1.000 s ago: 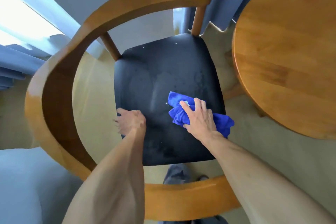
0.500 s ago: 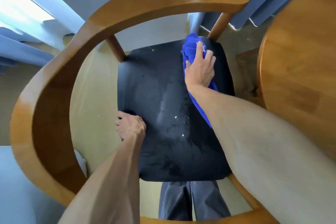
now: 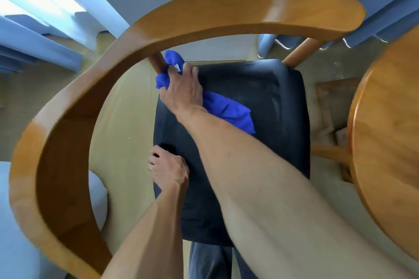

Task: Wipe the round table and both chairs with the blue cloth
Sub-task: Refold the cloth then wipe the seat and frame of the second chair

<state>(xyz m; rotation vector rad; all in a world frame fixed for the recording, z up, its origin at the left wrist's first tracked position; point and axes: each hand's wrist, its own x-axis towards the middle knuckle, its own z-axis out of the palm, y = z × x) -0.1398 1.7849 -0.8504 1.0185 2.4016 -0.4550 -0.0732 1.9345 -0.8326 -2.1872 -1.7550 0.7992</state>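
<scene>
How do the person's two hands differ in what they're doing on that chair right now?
The right hand presses the blue cloth at the far left corner of the black seat; the left hand holds no cloth. The right hand reaches far, beside the wooden post; the left hand stays near, curled over the seat's left edge. The right arm crosses the seat; the left does not. Both are bare and touch the same seat.

Your crumpled blue cloth (image 3: 229, 111) lies on the chair's (image 3: 204, 18) black seat, upper centre; the round table (image 3: 390, 142) fills the right edge.
</scene>
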